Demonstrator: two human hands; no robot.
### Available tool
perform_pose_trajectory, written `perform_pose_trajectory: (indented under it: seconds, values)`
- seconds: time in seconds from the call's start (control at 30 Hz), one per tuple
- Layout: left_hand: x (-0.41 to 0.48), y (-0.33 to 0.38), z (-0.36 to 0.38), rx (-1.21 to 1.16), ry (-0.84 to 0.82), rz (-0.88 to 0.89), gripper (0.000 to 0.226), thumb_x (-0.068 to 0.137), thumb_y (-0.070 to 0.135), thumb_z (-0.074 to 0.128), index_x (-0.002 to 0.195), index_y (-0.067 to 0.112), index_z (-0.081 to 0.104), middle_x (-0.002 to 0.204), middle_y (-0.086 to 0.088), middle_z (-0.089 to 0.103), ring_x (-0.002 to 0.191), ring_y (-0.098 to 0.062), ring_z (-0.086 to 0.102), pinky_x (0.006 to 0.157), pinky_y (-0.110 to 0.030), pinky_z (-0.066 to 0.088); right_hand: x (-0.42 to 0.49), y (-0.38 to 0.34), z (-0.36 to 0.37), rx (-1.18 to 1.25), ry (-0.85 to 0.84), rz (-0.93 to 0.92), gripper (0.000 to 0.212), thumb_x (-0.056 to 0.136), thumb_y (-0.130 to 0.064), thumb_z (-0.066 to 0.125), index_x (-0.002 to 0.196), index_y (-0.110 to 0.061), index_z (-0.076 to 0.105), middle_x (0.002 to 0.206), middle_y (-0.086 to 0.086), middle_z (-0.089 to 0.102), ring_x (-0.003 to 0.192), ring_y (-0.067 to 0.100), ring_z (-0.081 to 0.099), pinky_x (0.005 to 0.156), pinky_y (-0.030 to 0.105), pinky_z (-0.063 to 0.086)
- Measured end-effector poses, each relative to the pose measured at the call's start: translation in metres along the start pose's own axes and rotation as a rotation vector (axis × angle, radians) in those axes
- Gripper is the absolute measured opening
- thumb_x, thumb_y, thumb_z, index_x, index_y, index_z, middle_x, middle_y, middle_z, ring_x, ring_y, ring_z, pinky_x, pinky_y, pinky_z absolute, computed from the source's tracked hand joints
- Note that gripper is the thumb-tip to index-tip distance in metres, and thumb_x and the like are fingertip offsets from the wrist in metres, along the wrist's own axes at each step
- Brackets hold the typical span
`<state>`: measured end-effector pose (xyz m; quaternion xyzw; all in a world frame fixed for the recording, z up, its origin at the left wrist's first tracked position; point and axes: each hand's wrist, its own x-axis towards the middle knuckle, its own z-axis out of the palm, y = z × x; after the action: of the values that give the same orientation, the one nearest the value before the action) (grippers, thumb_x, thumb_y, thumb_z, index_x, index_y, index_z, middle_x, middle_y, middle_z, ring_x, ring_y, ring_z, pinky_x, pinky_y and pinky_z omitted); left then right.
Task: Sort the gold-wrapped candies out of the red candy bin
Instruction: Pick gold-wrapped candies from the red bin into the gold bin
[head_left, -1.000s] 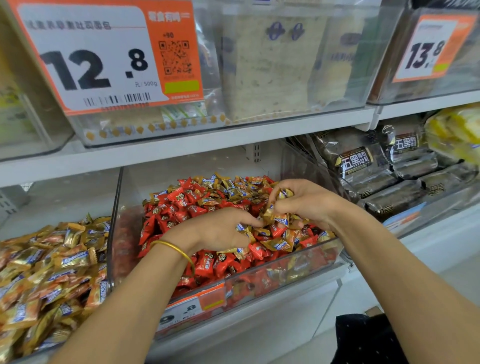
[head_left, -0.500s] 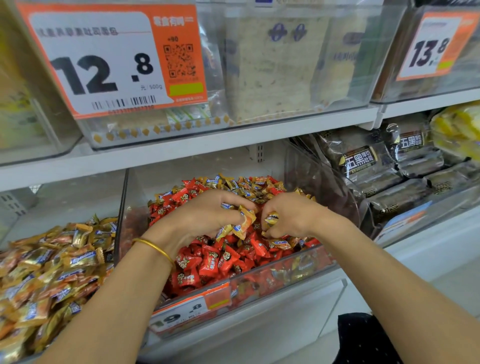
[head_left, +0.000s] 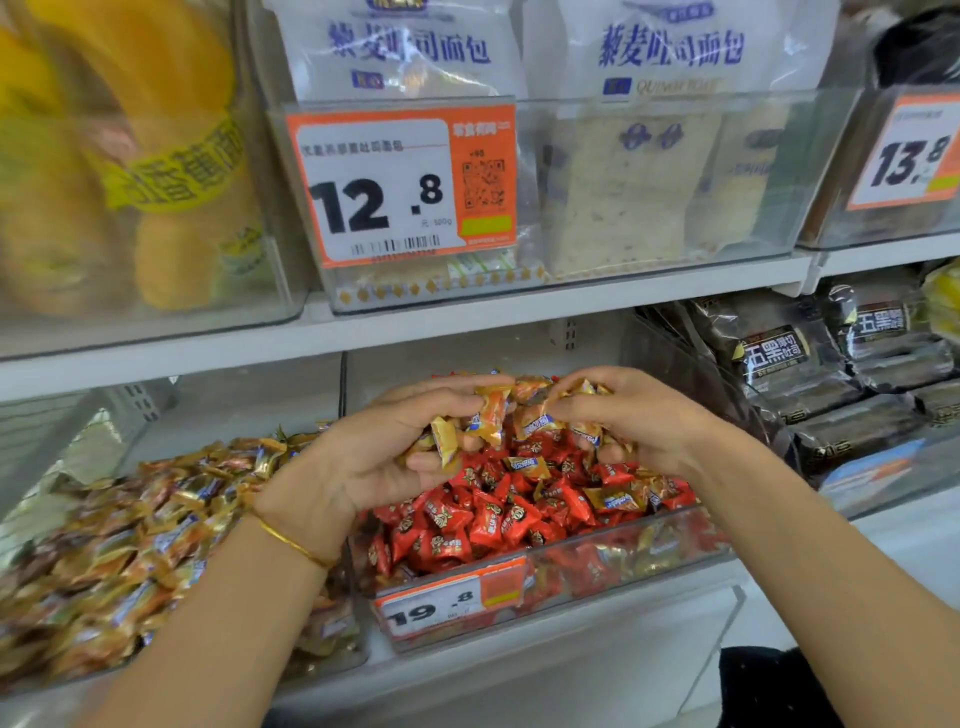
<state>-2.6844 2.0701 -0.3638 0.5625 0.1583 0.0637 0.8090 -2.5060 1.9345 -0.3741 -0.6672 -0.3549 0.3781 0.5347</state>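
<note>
Both hands were raised together just above the red candy bin (head_left: 571, 587), forearms reaching in from below. Left hand (head_left: 384, 452): palm turned up and inward, gold bangle (head_left: 291, 543) at the wrist, grip curled round a clutch of gold-wrapped candies (head_left: 488, 410). Right hand (head_left: 639, 421): knuckles up, grip pinched on more of the same candies, fingertips nearly meeting the left's. A few gold ones lay among the red candies (head_left: 488, 519) below. The neighbouring bin (head_left: 130, 545) to the left held gold wrappers.
</note>
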Motion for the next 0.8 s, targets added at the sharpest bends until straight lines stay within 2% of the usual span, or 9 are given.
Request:
perform_pose_trajectory:
  seconds: [0.13,0.3,0.33,0.4,0.43,0.57,0.67,0.73,0.8]
  values:
    - [-0.051,0.008,-0.025,0.074,0.014,0.074,0.037,0.076,0.008,0.060,0.111,0.014,0.069,0.064,-0.005,0.053,0.051,-0.006,0.042,0.028,-0.011,0.025,-0.006,-0.015,0.037,0.122,-0.150,0.018,0.009,0.080,-0.010,0.070,0.085,-0.014,0.064,0.061,-0.002,0.057,0.048,0.011,0.047,0.034,0.017,0.026]
    - [-0.116,0.009,-0.073,0.194,0.253,0.111,0.040,0.073,0.010,0.067,0.112,0.016,0.069,0.075,-0.003,0.066,0.040,-0.005,0.046,0.037,-0.013,0.028,-0.015,-0.037,0.105,0.120,-0.269,-0.105,0.009,0.076,-0.011,0.072,0.077,-0.019,0.068,0.059,0.001,0.055,0.047,0.011,0.047,0.035,0.017,0.028]
    - [-0.125,0.007,-0.082,0.249,0.355,0.105,0.036,0.076,0.010,0.066,0.111,0.018,0.069,0.087,-0.005,0.069,0.047,-0.006,0.053,0.046,-0.018,0.035,-0.016,-0.042,0.121,0.069,-0.265,-0.156,0.012,0.078,-0.011,0.072,0.074,-0.022,0.069,0.059,-0.001,0.055,0.047,0.009,0.047,0.035,0.018,0.028]
    - [-0.137,0.001,-0.102,0.292,0.567,0.102,0.030,0.085,0.011,0.062,0.113,0.018,0.067,0.110,-0.007,0.067,0.081,-0.015,0.062,0.073,-0.033,0.044,-0.014,-0.052,0.156,-0.063,-0.256,-0.262,0.015,0.079,-0.015,0.072,0.071,-0.027,0.070,0.054,-0.012,0.056,0.044,0.004,0.046,0.036,0.017,0.032]
    - [-0.141,-0.002,-0.109,0.252,0.650,0.118,0.030,0.089,0.013,0.058,0.118,0.016,0.065,0.111,-0.006,0.065,0.090,-0.017,0.058,0.077,-0.036,0.044,-0.010,-0.058,0.175,-0.130,-0.265,-0.303,0.014,0.080,-0.017,0.071,0.071,-0.028,0.070,0.052,-0.014,0.056,0.042,0.002,0.045,0.036,0.017,0.033]
    - [-0.153,-0.002,-0.123,-0.159,0.751,0.218,0.051,0.095,0.049,0.039,0.135,0.019,0.046,0.136,-0.002,0.042,0.077,-0.015,0.046,0.078,-0.035,0.044,0.018,-0.069,0.240,-0.389,-0.261,-0.296,0.014,0.084,-0.017,0.066,0.097,-0.016,0.062,0.067,-0.002,0.051,0.040,0.002,0.043,0.034,0.014,0.032]
    - [-0.163,-0.001,-0.135,-0.271,0.676,0.297,0.063,0.093,0.062,0.027,0.143,0.025,0.036,0.134,0.001,0.046,0.104,-0.019,0.052,0.093,-0.036,0.037,0.034,-0.071,0.263,-0.438,-0.275,-0.166,0.038,0.088,-0.029,0.064,0.121,-0.015,0.053,0.093,-0.001,0.056,0.066,0.005,0.050,0.049,0.016,0.046]
    - [-0.168,0.001,-0.140,-0.264,0.687,0.324,0.061,0.093,0.062,0.025,0.143,0.029,0.036,0.137,0.000,0.044,0.106,-0.017,0.051,0.100,-0.035,0.035,0.038,-0.070,0.265,-0.361,-0.323,-0.054,0.053,0.089,-0.047,0.058,0.135,-0.024,0.043,0.127,0.000,0.052,0.097,0.011,0.054,0.074,0.030,0.051]
    - [-0.169,0.004,-0.142,-0.219,0.706,0.329,0.057,0.094,0.060,0.023,0.143,0.033,0.033,0.150,-0.008,0.030,0.127,-0.022,0.042,0.113,-0.042,0.021,0.040,-0.070,0.262,-0.252,-0.309,0.012,0.063,0.089,-0.056,0.049,0.143,-0.026,0.033,0.148,0.001,0.036,0.129,0.024,0.041,0.096,0.047,0.042]
